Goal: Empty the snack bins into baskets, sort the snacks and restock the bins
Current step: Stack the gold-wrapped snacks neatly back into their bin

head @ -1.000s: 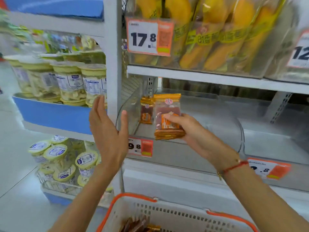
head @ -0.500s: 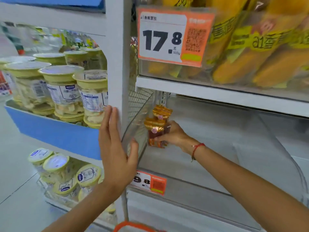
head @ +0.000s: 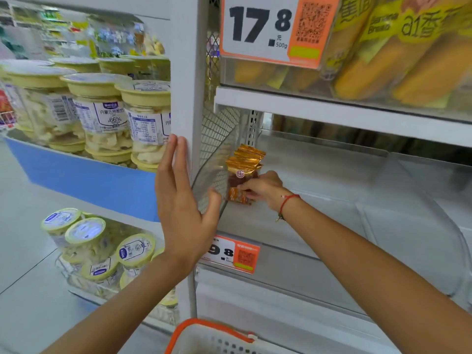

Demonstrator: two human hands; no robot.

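Several gold-and-brown snack packets [head: 244, 169] stand upright in a stack at the back left corner of a clear plastic bin [head: 293, 226] on the middle shelf. My right hand [head: 260, 186] reaches into the bin and grips the lower part of the front packet. My left hand [head: 182, 198] has its fingers straight, and it is held flat against the white shelf post, its thumb against the bin's clear left wall [head: 217, 175]. The rim of a white basket with orange trim [head: 212, 333] shows at the bottom edge.
A bin of yellow banana-bread packs [head: 383, 60] fills the shelf above, behind an orange 17.8 price tag [head: 268, 31]. Yellow-lidded jars [head: 102, 116] crowd the blue shelves to the left. A second clear bin [head: 421, 213] adjoins on the right.
My right hand has carried the packet from the front of the bin to its back left corner, against the others. The view has moved closer, and my left hand has settled against the post.
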